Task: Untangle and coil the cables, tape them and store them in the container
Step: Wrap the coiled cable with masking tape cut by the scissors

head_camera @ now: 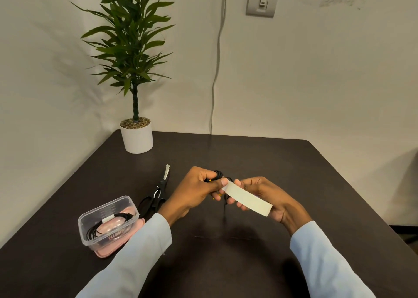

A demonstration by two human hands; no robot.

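My left hand [194,190] grips a small coiled black cable [218,175] above the middle of the dark table; a loose end hangs down below it. My left thumb presses one end of a cream strip of tape [246,200] onto the coil. My right hand [265,198] holds the strip from behind, and the strip runs down to the right across its palm. A clear plastic container [108,223] stands at the left on a pink lid [113,249]. Inside it lies a coiled black cable [106,225] bound with a white band.
Black scissors [158,193] lie shut between the container and my left hand, tip pointing away. A potted plant in a white pot [136,137] stands at the table's far left corner. A grey cord [214,76] hangs down the wall behind the dark table [248,252].
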